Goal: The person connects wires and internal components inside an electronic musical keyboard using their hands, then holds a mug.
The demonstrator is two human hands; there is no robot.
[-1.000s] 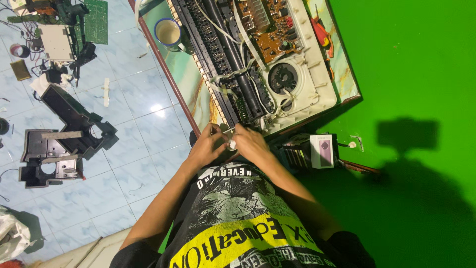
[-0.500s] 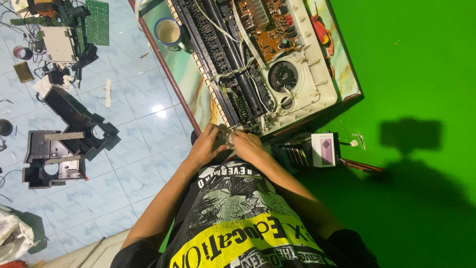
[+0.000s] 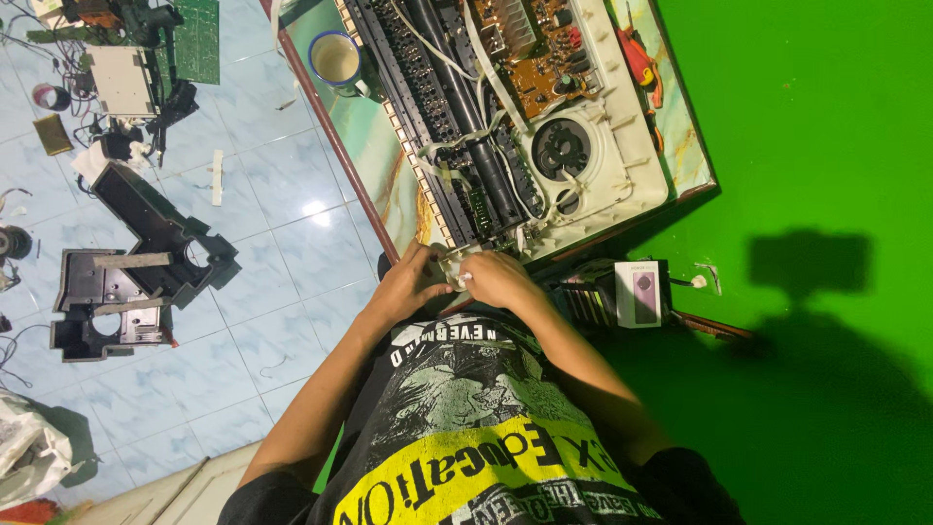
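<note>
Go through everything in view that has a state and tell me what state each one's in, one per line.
Electronic keyboard: opened, circuit board and speaker exposed.
Small pale part: pinched between both hands at the keyboard's near edge.
Left hand: closed on the part.
Right hand: closed on the part.
Mug: upright on the table, contents unclear.
Black casing pieces: detached, lying on the floor tiles.

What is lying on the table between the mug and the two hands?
In the head view, only bare marbled table lies between mug and hands, beside the opened keyboard.
</note>
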